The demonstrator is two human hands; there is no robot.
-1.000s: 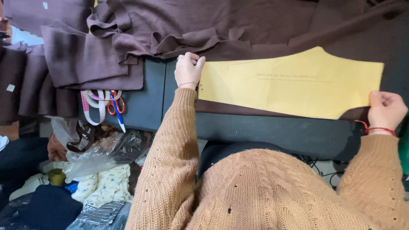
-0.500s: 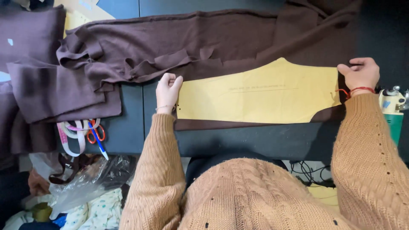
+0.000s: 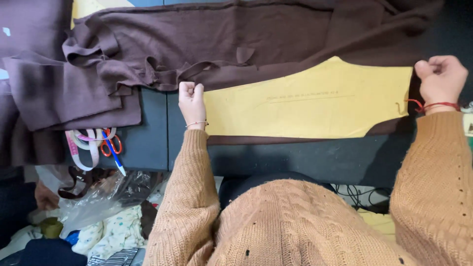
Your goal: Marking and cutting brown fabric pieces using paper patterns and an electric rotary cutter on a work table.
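A yellow paper pattern piece (image 3: 305, 106) lies on dark brown fabric (image 3: 256, 39) spread over a dark table (image 3: 305, 157). My left hand (image 3: 191, 104) pinches the pattern's left end together with the brown cloth under it. At the pattern's right end, my right hand (image 3: 440, 76) is closed on the edge of the cloth and paper. A strip of brown fabric shows below the pattern's lower edge.
Folded brown fabric pieces (image 3: 64, 93) are piled at the left. A pink and white measuring tape (image 3: 86, 148), orange-handled scissors (image 3: 111, 146) and a blue pen (image 3: 117, 162) lie by the table's left front. Plastic bags and clothes (image 3: 103, 216) sit below on the floor.
The view shifted. My right hand moved from the pattern's lower right corner up to its upper right edge and further right; the left hand stayed on the left end. The cloth looks more stretched out.
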